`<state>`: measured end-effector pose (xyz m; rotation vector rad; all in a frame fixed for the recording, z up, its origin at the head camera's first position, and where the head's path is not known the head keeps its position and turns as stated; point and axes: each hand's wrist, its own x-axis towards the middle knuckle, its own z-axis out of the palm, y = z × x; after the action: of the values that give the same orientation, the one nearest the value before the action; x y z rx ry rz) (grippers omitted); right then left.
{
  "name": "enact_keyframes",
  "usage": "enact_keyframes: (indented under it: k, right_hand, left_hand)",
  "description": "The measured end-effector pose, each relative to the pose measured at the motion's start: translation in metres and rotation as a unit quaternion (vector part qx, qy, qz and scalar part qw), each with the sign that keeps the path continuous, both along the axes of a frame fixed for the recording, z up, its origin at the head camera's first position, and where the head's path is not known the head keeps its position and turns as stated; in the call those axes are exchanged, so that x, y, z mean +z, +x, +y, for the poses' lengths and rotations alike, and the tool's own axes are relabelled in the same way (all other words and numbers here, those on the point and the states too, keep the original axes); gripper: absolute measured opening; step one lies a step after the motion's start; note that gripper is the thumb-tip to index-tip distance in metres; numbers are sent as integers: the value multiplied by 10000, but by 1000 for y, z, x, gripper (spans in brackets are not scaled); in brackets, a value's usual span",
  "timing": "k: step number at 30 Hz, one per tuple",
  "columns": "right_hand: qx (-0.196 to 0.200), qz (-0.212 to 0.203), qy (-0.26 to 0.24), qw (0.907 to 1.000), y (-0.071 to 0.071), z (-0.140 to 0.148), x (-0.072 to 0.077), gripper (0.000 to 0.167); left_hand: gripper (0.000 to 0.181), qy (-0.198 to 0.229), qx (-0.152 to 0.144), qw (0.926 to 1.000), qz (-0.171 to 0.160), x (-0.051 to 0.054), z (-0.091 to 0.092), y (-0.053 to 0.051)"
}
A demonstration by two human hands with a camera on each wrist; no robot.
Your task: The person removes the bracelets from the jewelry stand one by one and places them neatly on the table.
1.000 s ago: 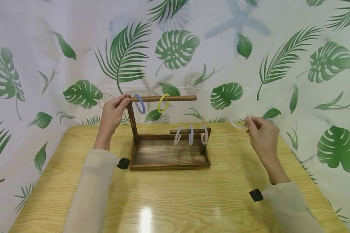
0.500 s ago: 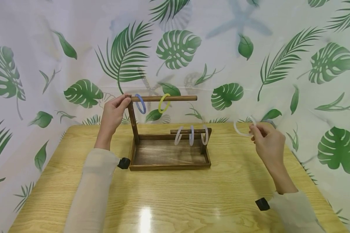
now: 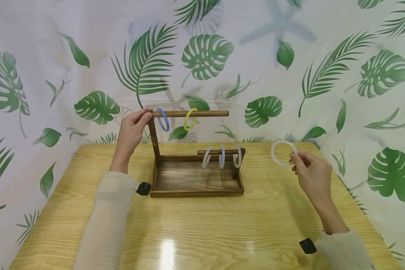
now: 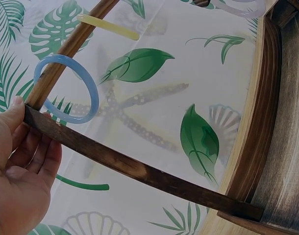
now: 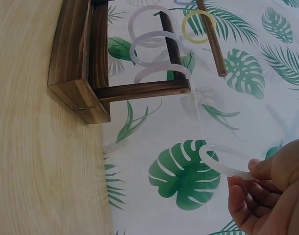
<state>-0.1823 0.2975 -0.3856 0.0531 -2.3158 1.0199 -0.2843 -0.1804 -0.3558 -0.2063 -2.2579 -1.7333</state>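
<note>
Your right hand (image 3: 314, 174) pinches a white ring (image 5: 222, 169) by its edge, well apart from the rack (image 3: 197, 194), on its right; your left hand (image 3: 129, 132) grips the rack's top left corner, the upper bar (image 3: 210, 113) running rightward from it

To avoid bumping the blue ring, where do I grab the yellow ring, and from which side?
Probably pinch the yellow ring by its lower rim, from the right: that part hangs below the upper rod, whose right end is free, and the blue ring hangs to the left.
</note>
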Motion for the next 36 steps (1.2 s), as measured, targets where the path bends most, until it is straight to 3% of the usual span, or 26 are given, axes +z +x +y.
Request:
enact_keyframes:
  k: [7,17,29,36]
  right_hand:
    - [36,-32,-78,10000,6,-2,-1,17]
    - [159,-553,-171,9982,15,-4,-5,25]
    - [307,-894,-252,9952,27,-11,-13,26]
    - [492,-889,-273,9944,31,-16,-18,23]
  left_hand:
    - [45,-6,-1,10000,-1,0,0,0]
    - [44,67,-14,9999,76,-2,0,-2]
    - [43,153,0,9999,57,-2,1,-1]
    - [44,210,-40,9997,69,-1,1,0]
